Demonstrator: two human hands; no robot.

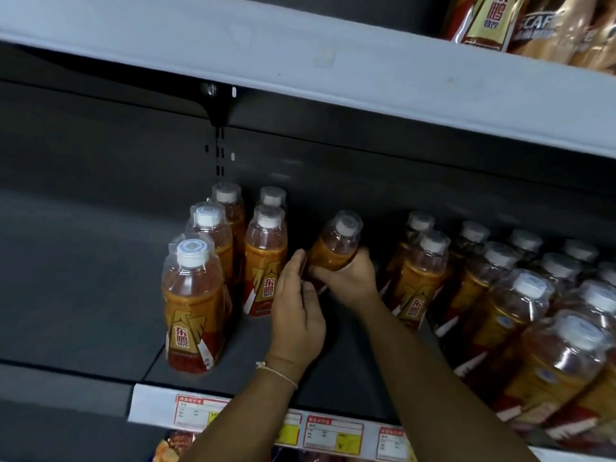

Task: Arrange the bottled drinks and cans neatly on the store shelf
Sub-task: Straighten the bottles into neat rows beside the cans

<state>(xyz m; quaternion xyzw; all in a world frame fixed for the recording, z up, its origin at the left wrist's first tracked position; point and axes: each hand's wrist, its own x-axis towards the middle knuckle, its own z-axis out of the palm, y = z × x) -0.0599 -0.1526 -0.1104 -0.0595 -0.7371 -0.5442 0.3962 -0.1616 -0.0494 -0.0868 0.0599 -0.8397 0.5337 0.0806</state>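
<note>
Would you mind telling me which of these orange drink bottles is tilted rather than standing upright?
The bottle gripped by the right hand, in the gap between the two groups; it leans left, while the others stand upright.

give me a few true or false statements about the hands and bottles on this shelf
1. The right hand grips a tilted bottle. True.
2. The left hand holds a can. False: it holds nothing and lies beside the tilted bottle.
3. The bottles have white caps. True.
4. The left group of bottles lies flat. False: they stand upright.
5. Price tags line the shelf's front edge. True.
</note>
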